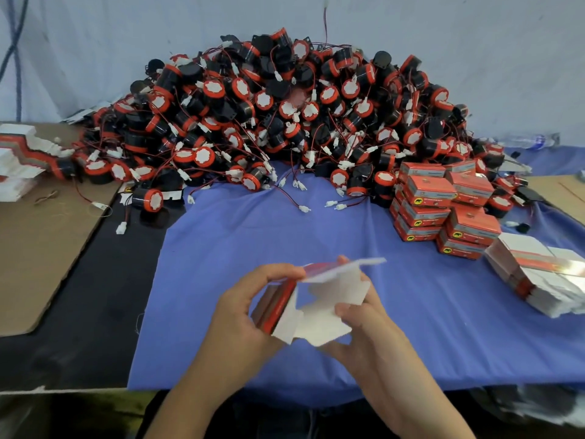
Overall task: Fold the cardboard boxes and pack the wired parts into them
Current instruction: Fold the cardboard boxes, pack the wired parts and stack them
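Note:
Above the blue cloth I hold a partly opened red-and-white cardboard box (319, 299) with its white flaps spread toward me. My left hand (243, 308) grips its red side, thumb on top. My right hand (364, 315) pinches the white flaps from the right. A large heap of black-and-red wired parts (285, 115) with white connectors fills the back of the table. Finished red boxes (443, 207) are stacked at the right.
Flat unfolded boxes lie in a pile (544, 277) at the right edge, and another pile (19, 160) at the far left. A brown cardboard sheet (41, 242) covers the left of the table. The blue cloth (285, 236) lies in the middle. A plastic bottle (528, 141) lies at back right.

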Demonstrator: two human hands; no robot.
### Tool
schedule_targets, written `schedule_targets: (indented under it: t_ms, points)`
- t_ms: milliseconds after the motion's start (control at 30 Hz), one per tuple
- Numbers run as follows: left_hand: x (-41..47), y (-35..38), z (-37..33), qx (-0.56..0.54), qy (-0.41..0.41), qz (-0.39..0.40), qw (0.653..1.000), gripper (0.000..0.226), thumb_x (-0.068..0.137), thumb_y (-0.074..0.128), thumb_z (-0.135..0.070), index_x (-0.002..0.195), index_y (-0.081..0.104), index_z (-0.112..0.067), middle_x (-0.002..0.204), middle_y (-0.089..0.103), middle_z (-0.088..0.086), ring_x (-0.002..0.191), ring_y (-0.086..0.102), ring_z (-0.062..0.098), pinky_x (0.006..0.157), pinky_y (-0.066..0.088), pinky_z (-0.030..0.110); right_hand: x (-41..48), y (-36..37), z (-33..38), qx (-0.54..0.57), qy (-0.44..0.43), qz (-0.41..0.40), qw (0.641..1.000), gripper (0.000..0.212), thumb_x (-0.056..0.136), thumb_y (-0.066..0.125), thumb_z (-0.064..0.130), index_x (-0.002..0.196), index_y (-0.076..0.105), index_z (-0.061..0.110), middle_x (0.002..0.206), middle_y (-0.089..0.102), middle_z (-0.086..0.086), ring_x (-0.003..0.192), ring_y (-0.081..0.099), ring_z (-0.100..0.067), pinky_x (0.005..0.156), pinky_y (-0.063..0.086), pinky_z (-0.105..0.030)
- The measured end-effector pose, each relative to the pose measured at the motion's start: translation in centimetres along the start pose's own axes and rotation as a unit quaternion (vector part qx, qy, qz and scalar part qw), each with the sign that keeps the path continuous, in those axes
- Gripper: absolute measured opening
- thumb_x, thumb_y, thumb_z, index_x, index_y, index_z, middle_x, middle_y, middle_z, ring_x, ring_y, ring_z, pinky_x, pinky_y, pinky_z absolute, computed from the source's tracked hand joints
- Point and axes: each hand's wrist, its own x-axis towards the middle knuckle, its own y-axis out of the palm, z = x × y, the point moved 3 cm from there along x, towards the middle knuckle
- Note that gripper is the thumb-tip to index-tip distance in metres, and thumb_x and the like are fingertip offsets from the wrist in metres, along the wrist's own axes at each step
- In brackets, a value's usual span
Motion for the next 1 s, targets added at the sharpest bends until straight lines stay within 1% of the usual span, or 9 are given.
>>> schedule_targets:
  t_ms: [67, 133, 233, 300, 367, 467, 567, 767, 1000]
  points:
    - [0.1, -0.4, -0.6, -0.003, -0.001, 0.007, 1.0, 0.035, 0.068, 0.072, -0.025, 0.1, 0.073, -0.036, 0.108, 0.074, -0.009, 0.103, 0.071, 0.009, 0.084, 0.055, 0.018, -0.7, -0.6, 0.4, -0.007, -0.008, 0.023, 1.0, 0.069, 0.081, 0.07, 0.017, 0.138, 0.055, 0.053, 0.138, 0.063, -0.002, 0.126, 0.062, -0.026, 0.104, 0.052, -0.053]
    - [0.1, -0.6, -1.4, 0.016, -0.001, 0.006, 1.0, 0.028, 0.073, 0.066, -0.029, 0.1, 0.071, -0.036, 0.107, 0.072, -0.01, 0.104, 0.07, 0.011, 0.088, 0.055, 0.02, -1.7, -1.1, 0.7, -0.029, -0.003, 0.064, 0.998, 0.073, 0.081, 0.074, 0.016, 0.141, 0.052, 0.051, 0.135, 0.064, -0.003, 0.116, 0.063, -0.022, 0.1, 0.055, -0.043]
    - [0.0, -0.6, -2.2, 0.129, 0.053, 0.052, 0.989, 0.049, 0.076, 0.078, -0.01, 0.116, 0.067, -0.037, 0.121, 0.066, -0.015, 0.117, 0.064, 0.013, 0.098, 0.048, 0.021, -1.2, -0.4, 1.4, -0.051, 0.03, 0.099, 0.993, 0.079, 0.084, 0.073, 0.011, 0.15, 0.045, 0.045, 0.132, 0.061, 0.004, 0.102, 0.062, -0.014, 0.087, 0.054, -0.029]
    - [-0.1, -0.6, -2.4, 0.16, 0.066, 0.078, 0.982, 0.059, 0.072, 0.083, -0.005, 0.121, 0.065, -0.034, 0.125, 0.064, -0.019, 0.121, 0.061, 0.013, 0.1, 0.047, 0.025, -0.5, -0.4, 1.5, -0.011, 0.078, 0.047, 0.996, 0.089, 0.069, 0.088, 0.018, 0.148, 0.051, 0.034, 0.136, 0.06, 0.003, 0.111, 0.063, -0.014, 0.1, 0.053, -0.046]
    - [-0.1, -0.7, -2.7, 0.154, 0.059, 0.075, 0.983, 0.057, 0.072, 0.084, -0.007, 0.119, 0.064, -0.034, 0.124, 0.063, -0.021, 0.119, 0.06, 0.014, 0.099, 0.048, 0.028, -0.6, -0.5, 1.6, 0.077, 0.11, 0.072, 0.988, 0.101, 0.048, 0.097, 0.024, 0.142, 0.06, 0.027, 0.138, 0.062, -0.001, 0.12, 0.062, -0.019, 0.096, 0.052, -0.064]
    - [-0.3, -0.4, -3.0, 0.17, 0.081, 0.081, 0.979, 0.059, 0.073, 0.086, -0.004, 0.119, 0.063, -0.031, 0.124, 0.062, -0.02, 0.12, 0.059, 0.015, 0.1, 0.048, 0.03, -2.0, 0.3, 2.4, 0.212, 0.11, 0.146, 0.96, 0.073, 0.073, 0.077, 0.025, 0.144, 0.059, 0.017, 0.141, 0.055, -0.024, 0.114, 0.062, -0.027, 0.078, 0.059, -0.044]
    - [-0.6, -0.4, -2.8, 0.172, 0.077, 0.068, 0.98, 0.061, 0.07, 0.083, 0.007, 0.118, 0.064, -0.026, 0.12, 0.064, -0.014, 0.119, 0.06, 0.016, 0.1, 0.048, 0.035, -2.0, -0.4, 2.0, 0.11, 0.086, 0.068, 0.988, 0.052, 0.081, 0.061, 0.028, 0.132, 0.069, 0.024, 0.137, 0.063, -0.015, 0.102, 0.067, -0.016, 0.067, 0.057, -0.027]
    - [-0.6, -0.5, -3.1, 0.178, 0.081, 0.084, 0.977, 0.05, 0.071, 0.083, -0.004, 0.113, 0.066, -0.024, 0.117, 0.067, -0.012, 0.114, 0.061, 0.015, 0.097, 0.048, 0.038, -1.7, -0.2, 1.5, 0.01, 0.059, 0.053, 0.997, 0.052, 0.078, 0.046, 0.006, 0.12, 0.074, 0.016, 0.132, 0.069, -0.011, 0.116, 0.068, -0.029, 0.083, 0.059, -0.035]
    - [-0.8, -0.8, -3.0, 0.21, 0.081, 0.073, 0.972, 0.047, 0.074, 0.07, -0.037, 0.121, 0.061, -0.039, 0.121, 0.062, -0.021, 0.118, 0.058, 0.007, 0.098, 0.048, 0.041, -1.1, -0.2, 1.0, -0.091, 0.019, -0.021, 0.995, 0.046, 0.078, 0.048, 0.012, 0.111, 0.078, 0.025, 0.118, 0.075, -0.007, 0.111, 0.07, -0.032, 0.086, 0.061, -0.045]
